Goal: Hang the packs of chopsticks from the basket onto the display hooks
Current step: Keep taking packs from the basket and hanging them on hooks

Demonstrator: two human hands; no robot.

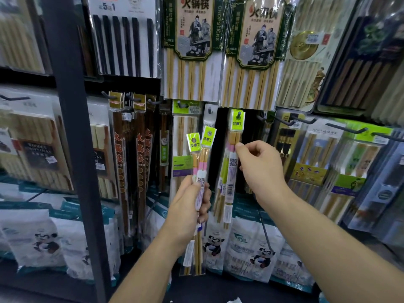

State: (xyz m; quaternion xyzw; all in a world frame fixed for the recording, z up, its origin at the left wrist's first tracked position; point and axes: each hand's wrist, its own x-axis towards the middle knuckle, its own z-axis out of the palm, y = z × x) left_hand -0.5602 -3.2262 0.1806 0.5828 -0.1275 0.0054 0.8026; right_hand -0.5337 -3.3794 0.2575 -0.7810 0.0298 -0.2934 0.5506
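Note:
My left hand (189, 206) grips two slim packs of chopsticks (200, 162) upright; each has a lime-green header card and pink band. A third pack of the same kind (232, 171) hangs on a display hook (239, 115) just right of them. The thumb and fingers of my right hand (261, 169) pinch its right edge near the pink band. The basket is not in view.
The wall is packed with hanging goods: large bamboo chopstick packs (192, 49) above, dark red chopstick packs (129, 162) to the left, green-topped packs (341, 162) to the right. A dark upright post (72, 127) stands at left. Panda-printed bags (251, 248) fill the lower shelf.

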